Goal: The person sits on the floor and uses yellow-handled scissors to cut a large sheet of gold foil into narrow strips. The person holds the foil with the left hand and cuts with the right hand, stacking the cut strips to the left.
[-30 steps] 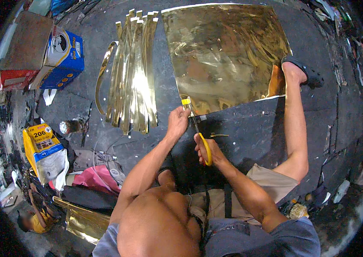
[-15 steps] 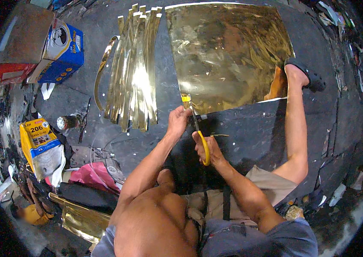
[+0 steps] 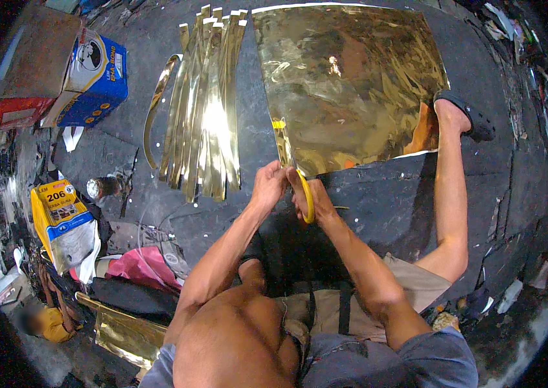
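Observation:
A large gold, mirror-like sheet lies flat on the dark floor, its far edge white. My right hand grips scissors with a yellow handle; their blades reach up along the sheet's left edge. Close beside them, my left hand is closed in a pinch at the sheet's near left corner, apparently on a narrow strip of the sheet; the fingertips partly hide it. To the left lie several narrow gold strips side by side, with one curled strip at their outer side.
My foot in a dark clog rests at the sheet's right edge. A blue and white box stands at the far left, with a yellow package nearer. More gold sheet lies at lower left, near a person in yellow. Scraps litter the right.
My right hand and the scissors have moved forward along the sheet's left edge, closer to my left hand. The sheet has shifted slightly to the right.

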Available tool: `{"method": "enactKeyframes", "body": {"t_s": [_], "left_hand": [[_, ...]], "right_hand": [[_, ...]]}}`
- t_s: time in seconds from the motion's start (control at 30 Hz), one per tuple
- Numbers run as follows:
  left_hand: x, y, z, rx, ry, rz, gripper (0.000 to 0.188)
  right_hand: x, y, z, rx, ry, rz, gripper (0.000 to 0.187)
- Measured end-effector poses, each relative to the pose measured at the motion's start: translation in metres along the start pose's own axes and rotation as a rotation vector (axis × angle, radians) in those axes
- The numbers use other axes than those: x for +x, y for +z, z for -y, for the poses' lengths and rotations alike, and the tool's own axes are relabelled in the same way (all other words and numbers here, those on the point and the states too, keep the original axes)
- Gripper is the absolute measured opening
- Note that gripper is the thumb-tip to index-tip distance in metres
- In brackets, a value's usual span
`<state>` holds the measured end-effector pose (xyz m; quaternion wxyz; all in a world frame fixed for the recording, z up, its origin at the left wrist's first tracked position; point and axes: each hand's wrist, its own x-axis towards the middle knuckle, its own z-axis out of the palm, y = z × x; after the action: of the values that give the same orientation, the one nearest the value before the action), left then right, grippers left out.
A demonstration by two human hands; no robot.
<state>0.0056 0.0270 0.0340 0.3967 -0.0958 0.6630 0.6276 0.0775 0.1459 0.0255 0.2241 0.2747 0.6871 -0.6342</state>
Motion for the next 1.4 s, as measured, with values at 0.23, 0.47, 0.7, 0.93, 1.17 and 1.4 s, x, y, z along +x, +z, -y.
{"method": "enactKeyframes", "body": {"t_s": [0.23, 0.47, 0.7, 0.93, 1.17, 1.4], "left_hand": [[-0.016, 0.006, -0.028, -0.080, 0.016, 0.058, 0.017], [-0.028, 0.006, -0.042, 0.084, 0.054, -0.039, 0.018], [-0.044, 0.004, -0.050, -0.022, 0.118, 0.013, 0.018], [-0.074, -0.009, -0.081, 0.093, 0.100, 0.077, 0.017], [-0.085, -0.017, -0.093, 0.033, 0.087, 0.036, 0.020], [-0.084, -0.046, -0.058, 0.098, 0.115, -0.122, 0.025]], "right_hand": [[0.045, -0.009, 0.002, -0.057, -0.345, -0.035, 0.081], [0.075, -0.018, 0.085, -0.291, -0.288, -0.185, 0.077], [0.140, -0.038, 0.141, -0.255, -0.036, -0.126, 0.105], [0.230, -0.043, 0.204, -0.072, -0.071, -0.187, 0.101], [0.277, -0.055, 0.241, -0.001, -0.114, -0.125, 0.099], [0.287, -0.056, 0.256, 0.009, -0.144, -0.099, 0.096]]}}
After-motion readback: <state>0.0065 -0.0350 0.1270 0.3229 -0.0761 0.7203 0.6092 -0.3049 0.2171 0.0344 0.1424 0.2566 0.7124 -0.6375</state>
